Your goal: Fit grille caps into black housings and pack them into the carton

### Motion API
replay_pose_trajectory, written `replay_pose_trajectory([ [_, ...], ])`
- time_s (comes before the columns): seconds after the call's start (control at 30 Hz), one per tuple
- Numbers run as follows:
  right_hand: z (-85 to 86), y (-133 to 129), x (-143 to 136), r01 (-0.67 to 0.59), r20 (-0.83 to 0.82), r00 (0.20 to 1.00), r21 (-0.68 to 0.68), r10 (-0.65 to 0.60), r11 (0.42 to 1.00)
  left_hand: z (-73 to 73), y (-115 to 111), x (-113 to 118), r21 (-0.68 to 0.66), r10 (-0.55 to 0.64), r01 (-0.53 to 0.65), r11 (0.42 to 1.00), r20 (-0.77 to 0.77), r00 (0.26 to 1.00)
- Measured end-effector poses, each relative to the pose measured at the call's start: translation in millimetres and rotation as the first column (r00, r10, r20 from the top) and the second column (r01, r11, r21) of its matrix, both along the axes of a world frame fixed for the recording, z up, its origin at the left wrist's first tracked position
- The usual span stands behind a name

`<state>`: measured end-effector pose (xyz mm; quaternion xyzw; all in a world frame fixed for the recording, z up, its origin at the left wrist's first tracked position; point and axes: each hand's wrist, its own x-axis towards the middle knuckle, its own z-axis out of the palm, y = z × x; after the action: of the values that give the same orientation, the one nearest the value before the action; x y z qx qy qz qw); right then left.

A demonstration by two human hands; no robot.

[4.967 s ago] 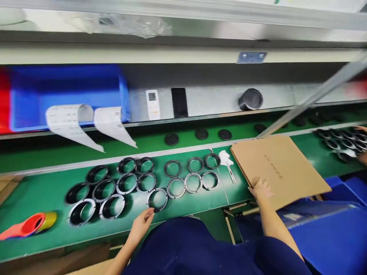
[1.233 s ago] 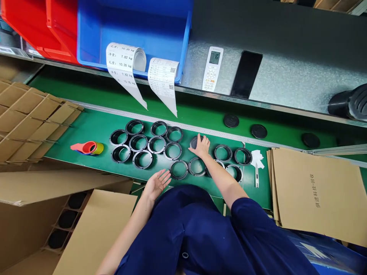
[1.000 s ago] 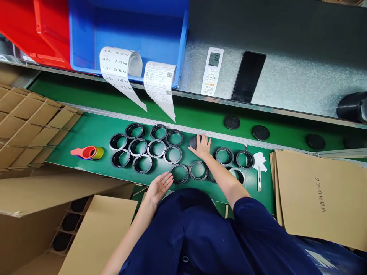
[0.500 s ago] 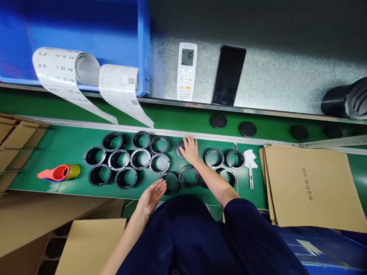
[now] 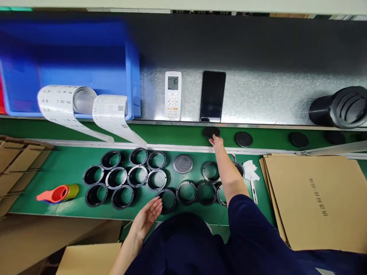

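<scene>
My right hand (image 5: 217, 141) reaches up to the green ledge behind the bench. Its fingers close on the lower edge of a black round disc (image 5: 210, 132), which still rests there. Palm up and fingers stretched, my left hand (image 5: 147, 217) is open beside a black ring (image 5: 173, 203) at the bench's front. Its fingertips are at the ring's left edge; whether they touch is unclear. A black louvred disc (image 5: 182, 163) lies flat on the bench between two groups of black rings (image 5: 156, 190). My right forearm partly hides the rings on the right.
Further discs (image 5: 243, 139) lie along the ledge. On the metal shelf are a blue bin (image 5: 133, 84) with label rolls, a remote control (image 5: 172, 95), a phone (image 5: 212, 97) and a black tube (image 5: 321, 110). Flat cardboard (image 5: 312, 198) is stacked right, near a pen-like tool (image 5: 254, 191). Coloured cups (image 5: 60, 194) lie left.
My right hand has left the louvred disc on the bench and moved up and right to a disc on the ledge. My left hand stays by the ring. The view has tilted upward.
</scene>
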<state>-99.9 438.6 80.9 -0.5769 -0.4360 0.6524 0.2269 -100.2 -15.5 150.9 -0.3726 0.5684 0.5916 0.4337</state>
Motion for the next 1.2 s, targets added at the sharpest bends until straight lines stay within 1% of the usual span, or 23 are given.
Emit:
replay_pose_trajectory([
  [0.07,3.4,-32.2,3.5,-0.029,-0.076,0.997,-0.102,0.021,0.994,4.2,10.3,-0.7,0.027,-0.03,0.03,0.999,-0.008,1.0],
  [0.13,10.1,-79.3,19.2,-0.111,-0.161,0.983,-0.183,0.082,0.977,12.4,25.1,0.4,0.082,-0.053,0.055,0.995,-0.029,0.998],
  [0.17,14.6,-107.3,31.3,-0.183,-0.236,0.963,-0.221,0.13,0.958,17.6,33.5,1.6,0.136,-0.051,0.057,0.989,-0.046,0.998],
  [0.2,19.9,-137.1,45.3,-0.274,-0.328,0.926,-0.249,0.186,0.929,23.1,41.9,3.0,0.207,-0.04,0.053,0.977,-0.064,0.997],
  [0.27,32.2,-196.3,75.9,-0.477,-0.513,0.804,-0.255,0.301,0.841,33.2,56.7,5.7,0.393,0.007,0.029,0.919,-0.092,0.996],
  [0.33,45.4,-246.2,103.5,-0.633,-0.606,0.679,-0.2,0.413,0.748,41.3,65.5,7.6,0.537,0.068,0.005,0.843,-0.116,0.991],
  [0.37,51.9,-265.0,114.5,-0.673,-0.588,0.652,-0.159,0.478,0.722,44.8,67.0,8.4,0.578,0.099,-0.007,0.816,-0.128,0.987],
  [0.4,58.3,-279.1,123.2,-0.688,-0.528,0.648,-0.097,0.549,0.719,48.1,66.5,9.3,0.602,0.127,-0.02,0.799,-0.136,0.982],
  [0.43,64.8,-288.3,129.7,-0.674,-0.428,0.668,-0.003,0.609,0.738,51.4,64.5,10.6,0.614,0.149,-0.033,0.789,-0.139,0.979],
  [0.47,71.4,-293.1,134.4,-0.636,-0.302,0.705,0.132,0.642,0.76,54.8,61.2,12.2,0.621,0.157,-0.04,0.783,-0.135,0.978],
  [0.5,78.4,-294.3,137.9,-0.585,-0.172,0.744,0.299,0.645,0.754,58.2,57.2,14.2,0.63,0.152,-0.039,0.775,-0.127,0.98],
  [0.53,85.4,-293.0,140.5,-0.536,-0.057,0.774,0.47,0.63,0.701,61.4,52.8,16.6,0.645,0.138,-0.029,0.764,-0.12,0.983],
  [0.57,92.4,-290.2,142.7,-0.501,0.033,0.787,0.616,0.615,0.608,64.5,48.5,19.3,0.665,0.12,-0.012,0.747,-0.117,0.986],
  [0.6,98.9,-287.1,144.6,-0.485,0.106,0.783,0.721,0.613,0.494,67.2,44.4,22.3,0.688,0.102,0.008,0.726,-0.12,0.988],
  [0.67,108.9,-283.1,147.5,-0.509,0.245,0.744,0.81,0.622,0.29,71.8,37.3,28.9,0.721,0.067,0.048,0.691,-0.13,0.989],
  [0.7,111.9,-282.9,148.4,-0.533,0.306,0.725,0.817,0.616,0.222,73.5,34.3,32.2,0.729,0.045,0.068,0.682,-0.134,0.99],
  [0.73,113.6,-283.8,149.0,-0.554,0.352,0.711,0.813,0.609,0.177,75.0,31.4,35.2,0.731,0.02,0.089,0.677,-0.139,0.99],
  [0.77,114.4,-285.8,149.4,-0.569,0.38,0.7,0.808,0.604,0.151,76.1,28.7,37.8,0.73,-0.004,0.11,0.675,-0.146,0.989],
  [0.83,114.7,-291.0,149.9,-0.575,0.385,0.683,0.807,0.62,0.132,78.0,23.7,41.1,0.727,-0.042,0.144,0.671,-0.156,0.987],
  [0.9,116.1,-295.9,150.5,-0.564,0.348,0.676,0.812,0.65,0.151,79.7,19.8,42.1,0.736,-0.05,0.15,0.66,-0.156,0.987],
  [1.07,128.0,-299.2,151.3,-0.58,0.244,0.671,0.761,0.701,0.29,84.1,15.2,40.1,0.781,-0.042,0.145,0.607,-0.151,0.988],
  [1.13,132.0,-298.8,151.7,-0.575,0.211,0.68,0.747,0.702,0.333,85.0,14.7,39.8,0.78,-0.055,0.144,0.609,-0.139,0.989],
  [1.2,134.0,-298.4,152.8,-0.564,0.182,0.689,0.742,0.701,0.362,85.2,14.7,40.2,0.766,-0.06,0.132,0.63,-0.121,0.991],
])
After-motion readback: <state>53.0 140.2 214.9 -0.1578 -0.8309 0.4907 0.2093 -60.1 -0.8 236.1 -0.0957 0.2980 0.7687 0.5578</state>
